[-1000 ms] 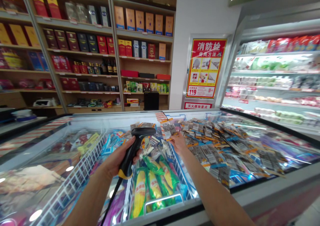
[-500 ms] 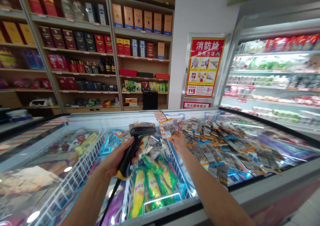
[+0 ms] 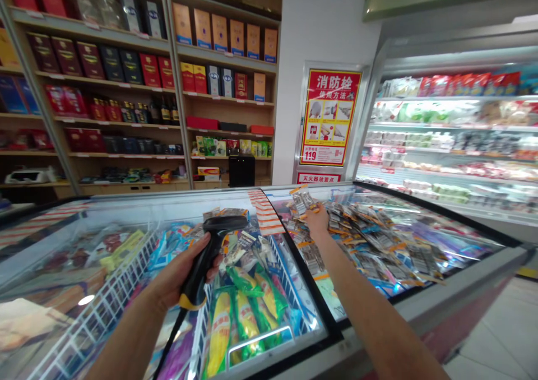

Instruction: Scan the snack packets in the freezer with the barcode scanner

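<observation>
My left hand [image 3: 176, 276] is wrapped round the handle of a black barcode scanner [image 3: 214, 240] with a yellow base and a cable hanging down, held over the open freezer basket. My right hand [image 3: 317, 220] reaches forward over the freezer's glass lid and pinches a small orange-edged packet [image 3: 303, 200], lifted just above a wide pile of similar packets [image 3: 378, 240] spread across the glass. Below the scanner lie more of these packets [image 3: 241, 245] and green-wrapped corn cobs [image 3: 239, 318] in a white wire basket [image 3: 269, 335].
The chest freezer [image 3: 458, 296] runs across the whole foreground, its left half under glass [image 3: 63, 245] over frozen goods. Wooden shelves with boxed bottles [image 3: 126, 72] stand behind. An open chiller [image 3: 445, 139] fills the right side. A red fire notice [image 3: 330, 116] hangs on the white pillar.
My right hand has moved forward and to the right with the packet, from beside the basket out over the pile on the glass. The view has swung slightly right. The scanner hand barely moved.
</observation>
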A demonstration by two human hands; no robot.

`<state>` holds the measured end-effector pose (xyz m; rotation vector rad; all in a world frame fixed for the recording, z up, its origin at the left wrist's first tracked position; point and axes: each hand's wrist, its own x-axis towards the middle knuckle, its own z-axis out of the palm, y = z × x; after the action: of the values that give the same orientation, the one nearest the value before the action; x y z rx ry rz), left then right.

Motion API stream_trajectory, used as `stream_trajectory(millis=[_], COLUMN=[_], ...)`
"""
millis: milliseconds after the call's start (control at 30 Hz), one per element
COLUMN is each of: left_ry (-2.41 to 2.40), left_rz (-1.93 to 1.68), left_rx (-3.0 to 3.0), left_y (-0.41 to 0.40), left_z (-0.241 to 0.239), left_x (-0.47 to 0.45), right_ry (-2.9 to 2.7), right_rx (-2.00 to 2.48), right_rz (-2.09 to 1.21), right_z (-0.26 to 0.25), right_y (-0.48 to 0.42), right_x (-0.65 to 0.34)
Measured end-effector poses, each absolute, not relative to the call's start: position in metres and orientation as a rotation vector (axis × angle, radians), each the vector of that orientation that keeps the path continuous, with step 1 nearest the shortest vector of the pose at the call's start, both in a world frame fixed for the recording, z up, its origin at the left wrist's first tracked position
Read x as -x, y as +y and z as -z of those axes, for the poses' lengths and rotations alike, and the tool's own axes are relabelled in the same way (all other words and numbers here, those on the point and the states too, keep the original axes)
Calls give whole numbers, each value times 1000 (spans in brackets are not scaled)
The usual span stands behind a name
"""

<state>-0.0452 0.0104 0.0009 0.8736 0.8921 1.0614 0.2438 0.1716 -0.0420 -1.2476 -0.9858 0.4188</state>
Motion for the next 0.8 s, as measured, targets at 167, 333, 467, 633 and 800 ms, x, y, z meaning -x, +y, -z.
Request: stream_trajectory(millis=[167,333,467,633,800], left_ry=[896,922,942,960,1022], left_rz=[-1066,-1068,-1093,-1159,-1242], left_rx=[-885,-894,-887,-829,-791], left_y=[11,12,13,9,7], left_z=[1,1,0,-9,-15], left_x=[46,49,54,62,67], right_ry=[-970,-1121,-1222,-1276,-1335], right_rx=[1562,1723,1793,1854,1844], right_rz=[-139,-7,79,196,432], right_z=[22,23,23,19,16], right_y=[166,159,153,138,130], right_x=[-295,-309,-305,-291,-260])
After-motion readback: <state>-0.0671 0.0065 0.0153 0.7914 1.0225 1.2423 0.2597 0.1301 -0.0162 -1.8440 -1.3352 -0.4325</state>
